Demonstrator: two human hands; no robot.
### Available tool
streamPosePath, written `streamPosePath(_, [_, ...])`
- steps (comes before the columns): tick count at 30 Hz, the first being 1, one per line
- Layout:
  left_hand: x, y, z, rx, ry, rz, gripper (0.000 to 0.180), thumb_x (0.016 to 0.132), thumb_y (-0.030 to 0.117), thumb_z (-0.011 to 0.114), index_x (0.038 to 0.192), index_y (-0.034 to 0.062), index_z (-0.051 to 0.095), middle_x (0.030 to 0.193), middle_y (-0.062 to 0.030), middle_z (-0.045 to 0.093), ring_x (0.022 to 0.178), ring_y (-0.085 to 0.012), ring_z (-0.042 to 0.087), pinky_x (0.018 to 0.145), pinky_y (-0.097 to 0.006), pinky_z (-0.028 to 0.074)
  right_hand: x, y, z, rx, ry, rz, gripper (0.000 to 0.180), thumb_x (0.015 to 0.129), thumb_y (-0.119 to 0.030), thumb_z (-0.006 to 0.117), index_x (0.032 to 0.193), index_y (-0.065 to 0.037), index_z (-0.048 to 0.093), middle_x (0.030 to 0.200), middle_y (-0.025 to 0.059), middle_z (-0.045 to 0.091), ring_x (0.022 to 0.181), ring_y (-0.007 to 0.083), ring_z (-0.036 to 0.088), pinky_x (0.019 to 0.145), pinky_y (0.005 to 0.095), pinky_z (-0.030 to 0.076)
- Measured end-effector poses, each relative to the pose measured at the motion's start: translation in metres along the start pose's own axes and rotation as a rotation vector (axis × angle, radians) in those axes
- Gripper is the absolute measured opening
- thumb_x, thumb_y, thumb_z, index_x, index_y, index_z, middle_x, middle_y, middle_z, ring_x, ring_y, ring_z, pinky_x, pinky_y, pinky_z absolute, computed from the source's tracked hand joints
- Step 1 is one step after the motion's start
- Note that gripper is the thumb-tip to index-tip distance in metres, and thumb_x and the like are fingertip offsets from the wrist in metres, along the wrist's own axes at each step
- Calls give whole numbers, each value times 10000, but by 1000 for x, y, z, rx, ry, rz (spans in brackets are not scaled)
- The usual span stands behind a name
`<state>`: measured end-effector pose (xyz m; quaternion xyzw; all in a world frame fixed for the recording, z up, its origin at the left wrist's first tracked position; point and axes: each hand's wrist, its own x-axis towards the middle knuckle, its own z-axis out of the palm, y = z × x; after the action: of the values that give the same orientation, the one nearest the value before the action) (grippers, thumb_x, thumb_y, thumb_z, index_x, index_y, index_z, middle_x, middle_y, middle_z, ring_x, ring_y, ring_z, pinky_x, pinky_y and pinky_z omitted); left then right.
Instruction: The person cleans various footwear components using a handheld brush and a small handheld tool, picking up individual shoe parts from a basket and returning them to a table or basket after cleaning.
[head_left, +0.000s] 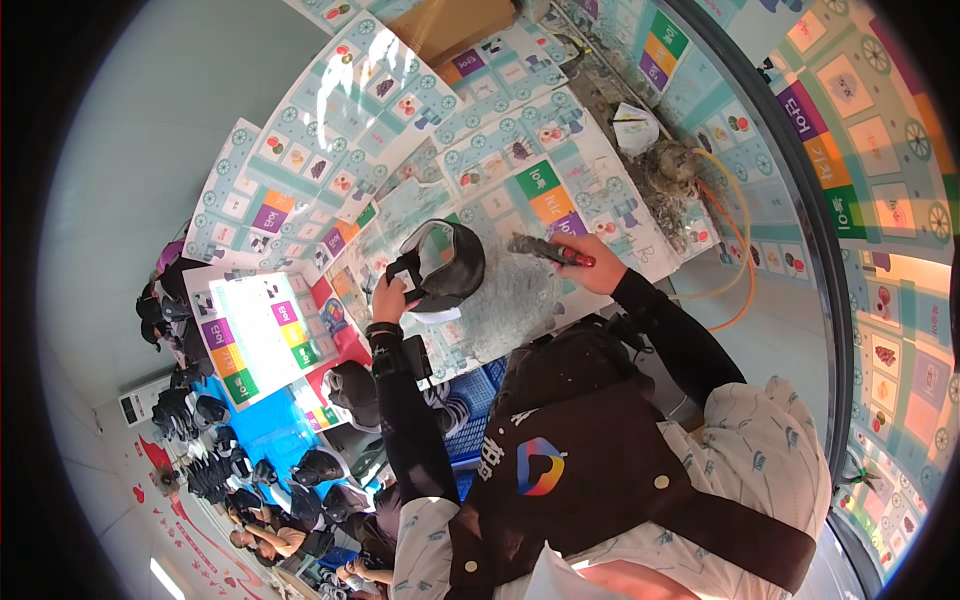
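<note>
Two hands work together here: the left hand (388,296) fingers clamp the black helmet (445,262) by its edge, and the right hand (590,262) fingers wrap the red-handled brush (548,250), bristles just beside the helmet. Brushing seems underway; the next stroke needs the bristles brought onto the shell.

Landmark: blue crate (478,405), partly hidden at table edge. Above it, table (345,90) covered in printed sheets of coloured squares and small round icons. Far up-right of crate, crumpled white paper (636,128) with a grey tangled heap (678,165) just beside it; orange cord (738,255) loops down from the heap. Left of crate, 1 loose printed sheet (262,335) over red sheets. Lower left of crate, a pile of dark shoe-like pieces (215,450). Brown cardboard (462,25) well above, at top edge.
</note>
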<state>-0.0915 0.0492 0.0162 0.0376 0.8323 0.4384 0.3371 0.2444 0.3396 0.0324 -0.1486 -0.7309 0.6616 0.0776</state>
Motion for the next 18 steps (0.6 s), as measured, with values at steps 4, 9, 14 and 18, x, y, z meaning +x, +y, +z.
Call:
streamPosePath(4, [4, -10, -7, -33, -48, -95, 446, 871, 160, 496, 1286, 1, 538, 1084, -135, 601, 864, -287, 687, 663, -412, 652, 5, -5, -8, -86, -139, -27, 308, 805, -86, 680, 1101, -26, 622, 772, 63, 587, 661, 175, 534, 664, 315, 436])
streamPosePath(9, [11, -24, -16, -36, -105, -85, 450, 872, 161, 507, 1300, 30, 542, 1089, -131, 600, 874, -276, 685, 667, -399, 645, 1, 12, -7, 23, 30, 32, 376, 778, -73, 693, 1147, -29, 632, 813, 60, 623, 727, 182, 591, 696, 327, 463])
streamPosePath(14, [11, -13, -11, -56, -156, -60, 460, 870, 142, 511, 1318, 44, 551, 1028, -98, 612, 865, -254, 682, 664, -389, 640, 2, 33, -19, -108, -130, 90, 507, 752, -95, 703, 1247, -20, 621, 879, 90, 668, 795, 194, 633, 766, 312, 497])
streamPosePath(18, [21, -36, -37, -17, -170, 100, 419, 869, 136, 545, 1265, 16, 613, 994, -58, 638, 948, -185, 626, 824, -308, 535, 9, 28, -16, -4, -28, 126, 470, 746, -87, 686, 1206, -17, 624, 878, 113, 659, 803, 235, 633, 756, 333, 491])
